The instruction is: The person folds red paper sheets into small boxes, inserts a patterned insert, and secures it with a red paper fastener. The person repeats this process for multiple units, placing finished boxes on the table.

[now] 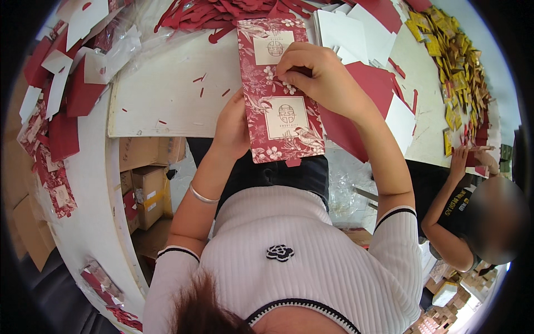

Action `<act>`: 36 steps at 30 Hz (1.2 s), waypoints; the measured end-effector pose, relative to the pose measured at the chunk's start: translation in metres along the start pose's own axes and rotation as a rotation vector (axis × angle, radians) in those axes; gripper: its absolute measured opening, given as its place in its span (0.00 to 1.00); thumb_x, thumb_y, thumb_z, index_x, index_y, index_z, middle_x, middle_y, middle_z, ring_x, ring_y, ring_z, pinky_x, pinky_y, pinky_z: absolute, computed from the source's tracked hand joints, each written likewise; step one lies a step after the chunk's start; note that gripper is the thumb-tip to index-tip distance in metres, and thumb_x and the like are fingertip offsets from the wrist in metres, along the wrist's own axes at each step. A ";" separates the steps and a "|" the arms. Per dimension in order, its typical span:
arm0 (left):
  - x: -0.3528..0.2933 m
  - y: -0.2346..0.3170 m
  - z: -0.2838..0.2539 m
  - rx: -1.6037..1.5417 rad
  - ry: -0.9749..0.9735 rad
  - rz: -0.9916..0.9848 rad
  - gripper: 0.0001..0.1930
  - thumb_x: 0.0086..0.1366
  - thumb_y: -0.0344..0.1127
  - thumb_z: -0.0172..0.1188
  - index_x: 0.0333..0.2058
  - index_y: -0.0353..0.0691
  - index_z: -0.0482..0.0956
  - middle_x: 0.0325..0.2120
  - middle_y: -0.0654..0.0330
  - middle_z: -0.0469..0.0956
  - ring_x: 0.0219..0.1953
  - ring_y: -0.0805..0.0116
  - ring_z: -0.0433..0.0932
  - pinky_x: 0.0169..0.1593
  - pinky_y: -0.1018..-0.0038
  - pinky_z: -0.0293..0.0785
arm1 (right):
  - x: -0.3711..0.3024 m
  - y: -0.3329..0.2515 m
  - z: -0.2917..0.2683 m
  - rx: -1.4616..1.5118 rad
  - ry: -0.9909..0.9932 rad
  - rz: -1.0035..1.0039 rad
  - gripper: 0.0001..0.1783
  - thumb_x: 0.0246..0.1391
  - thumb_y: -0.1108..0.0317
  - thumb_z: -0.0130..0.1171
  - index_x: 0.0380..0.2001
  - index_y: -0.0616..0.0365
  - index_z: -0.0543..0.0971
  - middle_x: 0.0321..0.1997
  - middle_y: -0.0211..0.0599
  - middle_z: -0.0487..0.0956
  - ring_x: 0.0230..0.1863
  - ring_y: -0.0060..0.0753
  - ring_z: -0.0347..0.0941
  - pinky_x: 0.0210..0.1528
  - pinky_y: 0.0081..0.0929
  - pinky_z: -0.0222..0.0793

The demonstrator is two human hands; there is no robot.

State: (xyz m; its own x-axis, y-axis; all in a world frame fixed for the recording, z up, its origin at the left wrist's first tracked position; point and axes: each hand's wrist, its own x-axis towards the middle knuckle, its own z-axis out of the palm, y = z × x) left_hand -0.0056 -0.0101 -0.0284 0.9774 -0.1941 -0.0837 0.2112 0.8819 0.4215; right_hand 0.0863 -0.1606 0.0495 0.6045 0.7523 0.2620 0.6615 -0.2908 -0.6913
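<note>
A long red cardboard panel, printed with white flowers, birds and two cream squares, is held up in front of me over the table's near edge. My left hand grips its left side, the fingers partly hidden behind it. Across the panel's middle lies my right hand, thumb and forefinger pinched together against the printed face. Whatever is between those fingertips is too small to make out. A small red tab sticks out below the panel's lower edge.
Red strips are heaped at the back. White and red card sheets are stacked at the right, near many yellow packets. Folded red-and-white card pieces pile up at the left. Another person works at the far right.
</note>
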 end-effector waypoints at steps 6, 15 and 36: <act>0.010 -0.010 0.002 0.447 0.244 0.184 0.10 0.61 0.29 0.44 0.35 0.30 0.71 0.30 0.59 0.75 0.29 0.75 0.76 0.33 0.78 0.75 | 0.008 0.004 -0.005 0.115 -0.132 0.077 0.04 0.41 0.83 0.54 0.24 0.65 0.74 0.25 0.36 0.73 0.28 0.28 0.70 0.32 0.21 0.66; 0.017 -0.010 0.004 0.757 0.226 0.300 0.10 0.61 0.30 0.43 0.36 0.30 0.71 0.29 0.59 0.76 0.30 0.76 0.76 0.32 0.80 0.75 | -0.005 0.002 -0.025 -0.315 0.006 0.109 0.11 0.43 0.76 0.59 0.33 0.62 0.75 0.27 0.33 0.74 0.28 0.24 0.69 0.33 0.21 0.67; 0.011 -0.015 0.000 0.379 0.196 0.071 0.12 0.61 0.31 0.46 0.42 0.32 0.68 0.37 0.56 0.74 0.35 0.70 0.76 0.37 0.74 0.77 | -0.010 0.007 0.000 -0.268 0.206 -0.115 0.14 0.45 0.62 0.59 0.33 0.60 0.75 0.19 0.33 0.69 0.20 0.19 0.59 0.24 0.17 0.54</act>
State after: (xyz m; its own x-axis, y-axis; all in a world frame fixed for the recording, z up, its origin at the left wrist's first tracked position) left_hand 0.0017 -0.0256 -0.0357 0.9802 -0.0211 -0.1968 0.1611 0.6626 0.7315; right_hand 0.0848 -0.1708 0.0423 0.5782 0.6620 0.4770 0.8067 -0.3762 -0.4557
